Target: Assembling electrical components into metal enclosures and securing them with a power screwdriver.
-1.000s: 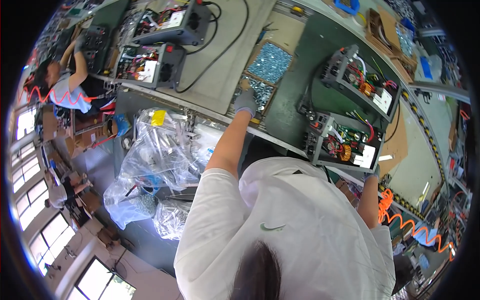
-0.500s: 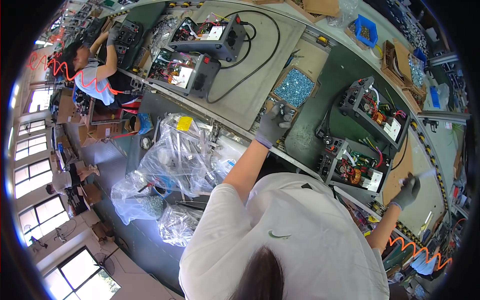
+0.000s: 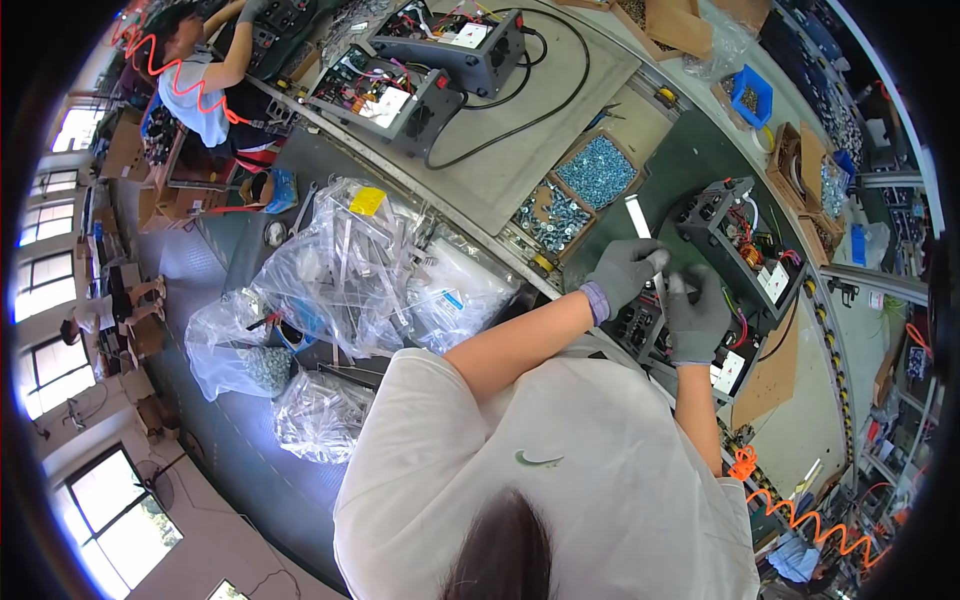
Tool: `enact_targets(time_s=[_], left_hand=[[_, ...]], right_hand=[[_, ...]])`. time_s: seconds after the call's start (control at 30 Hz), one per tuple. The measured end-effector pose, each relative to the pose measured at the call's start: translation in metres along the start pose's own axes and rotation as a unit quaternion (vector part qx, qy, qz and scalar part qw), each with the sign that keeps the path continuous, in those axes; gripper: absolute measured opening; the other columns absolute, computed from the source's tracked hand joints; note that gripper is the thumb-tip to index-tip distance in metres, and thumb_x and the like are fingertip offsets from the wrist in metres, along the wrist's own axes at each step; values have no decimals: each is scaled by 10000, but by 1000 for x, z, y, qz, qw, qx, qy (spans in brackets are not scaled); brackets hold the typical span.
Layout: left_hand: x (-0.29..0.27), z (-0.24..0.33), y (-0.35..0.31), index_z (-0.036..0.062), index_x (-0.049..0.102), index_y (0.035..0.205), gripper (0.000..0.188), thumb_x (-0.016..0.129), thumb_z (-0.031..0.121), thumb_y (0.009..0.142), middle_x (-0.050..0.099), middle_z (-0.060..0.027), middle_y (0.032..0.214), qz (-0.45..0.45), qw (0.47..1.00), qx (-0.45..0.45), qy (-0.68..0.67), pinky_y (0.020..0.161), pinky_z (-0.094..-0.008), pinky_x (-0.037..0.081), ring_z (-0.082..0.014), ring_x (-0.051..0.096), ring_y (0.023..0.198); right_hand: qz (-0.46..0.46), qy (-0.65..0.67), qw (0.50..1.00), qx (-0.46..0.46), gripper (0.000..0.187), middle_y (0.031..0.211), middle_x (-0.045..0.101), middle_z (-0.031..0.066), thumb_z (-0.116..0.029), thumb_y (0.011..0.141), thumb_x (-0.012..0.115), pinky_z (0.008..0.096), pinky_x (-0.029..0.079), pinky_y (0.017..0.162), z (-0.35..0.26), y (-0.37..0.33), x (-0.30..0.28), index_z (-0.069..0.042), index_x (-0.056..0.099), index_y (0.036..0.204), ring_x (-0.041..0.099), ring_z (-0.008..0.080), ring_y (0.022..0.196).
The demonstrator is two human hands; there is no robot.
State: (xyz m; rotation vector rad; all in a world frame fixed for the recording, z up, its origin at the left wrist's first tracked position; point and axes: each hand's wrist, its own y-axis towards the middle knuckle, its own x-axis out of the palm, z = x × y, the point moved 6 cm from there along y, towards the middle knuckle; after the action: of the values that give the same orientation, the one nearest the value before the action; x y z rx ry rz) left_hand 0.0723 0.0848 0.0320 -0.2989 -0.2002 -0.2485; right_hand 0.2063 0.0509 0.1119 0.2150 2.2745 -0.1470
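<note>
Both gloved hands meet above the nearer open dark-grey device (image 3: 728,375), which has a circuit board, wires and a white panel inside. My right hand (image 3: 697,315) is closed round a flat, pale metal strip (image 3: 637,216) that sticks up past the fingers. Right beside the strip, my left hand (image 3: 628,272) has its fingertips pinched together; anything in them is too small to make out. A second open device (image 3: 748,240) stands just beyond, with coloured wires and a copper coil. The hands cover part of the nearer housing.
Boxes of bluish screws (image 3: 597,172) and mixed hardware (image 3: 553,217) sit left of the hands. Two more open devices (image 3: 385,95) with a black cable lie far left. Bagged metal parts (image 3: 350,270) are at left. A blue bin (image 3: 752,95) stands far right; a co-worker (image 3: 205,80) works far left.
My left hand has left the hardware box and moved right. My right hand has come in from the far right with the strip, and the two now meet over the nearer device.
</note>
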Motion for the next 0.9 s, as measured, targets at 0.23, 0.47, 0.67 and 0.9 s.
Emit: enact_targets(time_s=[0.23, 0.47, 0.67, 0.9], left_hand=[[-11, -1, -11, 6, 728, 1131, 359, 670, 317, 962, 745, -94, 947, -54, 994, -89, 30, 830, -316, 515, -121, 633, 879], [-30, -3, -15, 58, 767, 1042, 273, 675, 296, 945, 735, -136, 858, -13, 996, -77, 49, 755, -341, 519, -170, 647, 765], [-50, 10, -18, 24, 743, 1023, 302, 648, 302, 953, 724, -152, 855, 57, 997, -23, 40, 740, -351, 516, -203, 666, 769], [-77, 22, -19, 52, 671, 1059, 199, 618, 173, 911, 701, -159, 904, 40, 985, -14, 166, 775, -415, 523, -348, 673, 896]], right_hand=[[4, -104, 975, -198, 247, 999, 671, 122, -142, 825, 708, 385, 533, 733, -24, 0, 2, -91, 699, 1067, 670, 309, 852], [-18, -143, 958, -247, 192, 974, 668, 104, -180, 844, 693, 422, 524, 675, -42, 4, 21, -115, 688, 1025, 662, 332, 826], [-16, -132, 968, -211, 163, 957, 666, 111, -180, 843, 695, 427, 522, 667, -59, 16, 36, -102, 678, 985, 660, 342, 816], [-43, -155, 966, -204, 151, 954, 667, 131, -154, 846, 712, 414, 527, 698, -70, 19, 51, -83, 674, 973, 665, 341, 823]])
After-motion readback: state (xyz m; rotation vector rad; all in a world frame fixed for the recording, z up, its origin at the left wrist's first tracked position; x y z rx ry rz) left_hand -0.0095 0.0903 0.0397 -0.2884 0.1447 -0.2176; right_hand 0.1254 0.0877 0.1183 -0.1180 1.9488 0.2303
